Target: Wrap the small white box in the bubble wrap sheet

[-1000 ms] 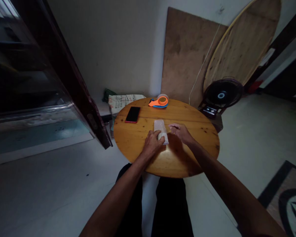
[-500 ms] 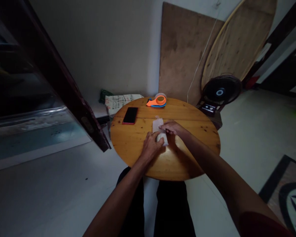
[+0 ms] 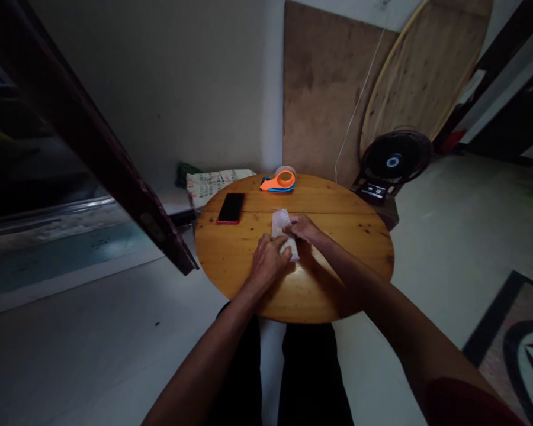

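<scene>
A small whitish wrapped packet lies in the middle of a round wooden table. My left hand presses down on its near end with the fingers curled over it. My right hand grips the packet's right side, fingers folded onto the wrapping. Farther back on the table are a red-edged phone lying flat and an orange and blue tape dispenser. The room is dim, so the packet's contents cannot be made out.
A dark door stands ajar at the left, close to the table. A floor fan, a plywood sheet and a round wooden board stand behind the table. Printed sacks lie by the wall. A patterned rug is at right.
My right hand moved left from the bare tabletop onto the packet and closed on it. My left hand stayed on the packet's near end. The view drifted slightly.
</scene>
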### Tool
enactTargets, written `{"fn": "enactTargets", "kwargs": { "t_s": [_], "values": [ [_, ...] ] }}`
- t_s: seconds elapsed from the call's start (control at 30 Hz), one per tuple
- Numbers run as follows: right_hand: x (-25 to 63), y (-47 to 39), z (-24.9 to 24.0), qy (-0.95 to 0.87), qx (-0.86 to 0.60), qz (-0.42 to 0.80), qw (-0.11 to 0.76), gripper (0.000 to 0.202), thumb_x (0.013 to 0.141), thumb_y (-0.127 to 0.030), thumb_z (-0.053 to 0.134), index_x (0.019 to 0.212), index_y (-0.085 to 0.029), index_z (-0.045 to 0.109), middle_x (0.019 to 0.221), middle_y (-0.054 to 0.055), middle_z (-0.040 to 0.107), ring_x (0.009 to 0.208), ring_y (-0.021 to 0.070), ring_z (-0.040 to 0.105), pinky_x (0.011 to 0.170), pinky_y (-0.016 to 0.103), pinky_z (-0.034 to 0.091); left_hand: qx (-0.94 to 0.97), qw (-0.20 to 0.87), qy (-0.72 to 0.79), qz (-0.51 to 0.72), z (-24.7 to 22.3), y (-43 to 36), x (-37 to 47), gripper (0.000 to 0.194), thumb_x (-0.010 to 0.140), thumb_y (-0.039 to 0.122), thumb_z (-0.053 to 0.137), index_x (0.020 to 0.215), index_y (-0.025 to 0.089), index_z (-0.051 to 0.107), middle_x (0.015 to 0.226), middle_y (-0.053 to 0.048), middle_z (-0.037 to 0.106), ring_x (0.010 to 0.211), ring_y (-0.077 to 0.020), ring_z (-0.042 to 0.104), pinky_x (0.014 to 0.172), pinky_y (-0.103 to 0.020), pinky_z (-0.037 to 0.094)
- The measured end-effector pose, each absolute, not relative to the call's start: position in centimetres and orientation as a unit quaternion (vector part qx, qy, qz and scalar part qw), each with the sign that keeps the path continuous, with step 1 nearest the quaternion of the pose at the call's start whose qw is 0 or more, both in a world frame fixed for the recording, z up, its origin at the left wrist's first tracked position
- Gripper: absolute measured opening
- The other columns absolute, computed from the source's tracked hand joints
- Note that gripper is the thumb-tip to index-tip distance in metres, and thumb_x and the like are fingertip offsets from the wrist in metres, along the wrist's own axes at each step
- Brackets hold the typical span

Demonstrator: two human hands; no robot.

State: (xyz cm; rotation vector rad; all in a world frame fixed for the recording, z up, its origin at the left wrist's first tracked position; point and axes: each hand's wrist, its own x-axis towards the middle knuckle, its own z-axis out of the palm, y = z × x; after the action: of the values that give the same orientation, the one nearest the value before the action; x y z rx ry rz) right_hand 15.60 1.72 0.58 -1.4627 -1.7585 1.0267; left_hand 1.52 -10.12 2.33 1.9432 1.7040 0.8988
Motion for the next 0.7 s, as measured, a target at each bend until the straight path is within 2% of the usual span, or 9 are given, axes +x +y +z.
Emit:
{"fn": "enactTargets", "kwargs": {
  "t_s": [0.23,0.47,0.6,0.7],
  "values": [
    [16.4,0.0,1.3,-0.669,-0.453,0.401,0.432,0.021,0.064,-0.033,0.067,0.075,-0.015,0.066,0.068,-0.002,0.063,0.065,0.0128,0.054,0.06,0.023,0.042,0.701,0.244,0.579,0.337,1.5,-8.8,0.9,0.038,0.082,0.025,0.061,0.118,0.02,0.069,0.096,-0.009,0.063,0.098,-0.0248,0.058,0.094,-0.038,0.046],
    [16.3,-3.0,2.1,-0.617,-0.377,0.498,0.479,0.027,0.062,-0.029,0.068,0.085,-0.015,0.066,0.078,0.0,0.067,0.069,0.0132,0.057,0.067,0.026,0.045,0.655,0.256,0.579,0.413,0.7,-9.7,1.6,0.036,0.081,0.022,0.06,0.116,0.018,0.069,0.099,-0.009,0.061,0.093,-0.0213,0.059,0.092,-0.035,0.048],
    [16.4,-4.0,1.7,-0.613,-0.373,0.501,0.484,0.026,0.062,-0.028,0.069,0.084,-0.016,0.065,0.079,0.001,0.068,0.072,0.0141,0.058,0.07,0.027,0.047,0.599,0.239,0.602,0.47,0.3,-10.4,2.5,0.04,0.079,0.023,0.062,0.119,0.015,0.061,0.107,-0.011,0.059,0.096,-0.0209,0.059,0.092,-0.035,0.048],
    [16.6,-4.5,1.4,-0.622,-0.391,0.481,0.478,0.023,0.061,-0.028,0.068,0.079,-0.016,0.063,0.074,0.0,0.066,0.068,0.0134,0.057,0.067,0.026,0.046,0.57,0.239,0.609,0.497,-0.1,-10.4,2.7,0.056,0.076,0.026,0.067,0.127,0.015,0.05,0.119,-0.013,0.056,0.106,-0.0229,0.058,0.095,-0.036,0.047]
  ]
}}
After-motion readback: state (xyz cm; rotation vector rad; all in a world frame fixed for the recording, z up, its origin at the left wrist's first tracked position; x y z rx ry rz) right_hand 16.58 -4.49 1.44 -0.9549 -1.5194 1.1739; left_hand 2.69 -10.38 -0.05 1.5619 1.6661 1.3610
